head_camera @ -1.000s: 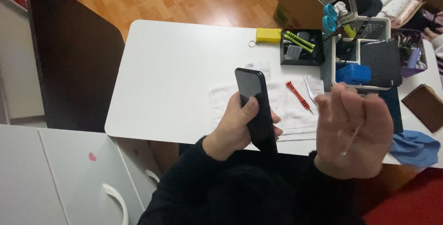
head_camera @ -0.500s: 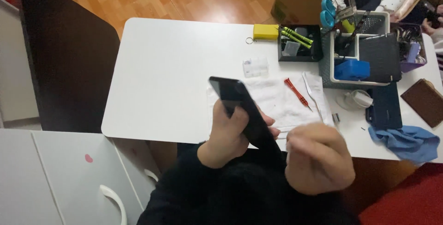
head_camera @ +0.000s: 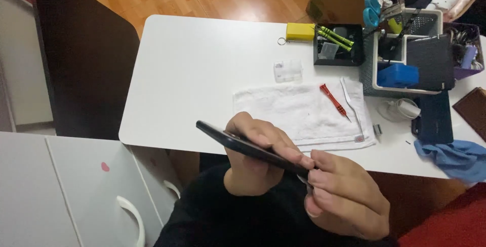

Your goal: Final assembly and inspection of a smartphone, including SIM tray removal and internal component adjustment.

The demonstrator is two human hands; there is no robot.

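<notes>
Here, low in the middle of the frame, the left hand is gripping a dark smartphone, fingers wrapped over its upper edge and thumb hidden underneath, holding it almost edge-on to the camera and tilted down toward the right. The right hand is closing on the phone's lower right end, its fingertips pressed together in a pinch around something thin and pale at the phone's edge (too small and blurred to say what it is). Both hands are hovering in front of the person's dark sleeves, just off the near edge of the white table, not resting on it.

On the table, right of centre, a white cloth is lying flat with a red screwdriver and a slim white strip-like tool on its right part. A small clear packet is sitting just above the cloth, a yellow block and a black tray with green-handled tools further up, and a blue cloth at the right edge.

As I judge it, the phone is being held in the air rather than over the cloth, so a slip of the left hand's grip could drop it past the table edge. Pressing the thin piece in at an angle could also bend it or scratch the phone's edge.
</notes>
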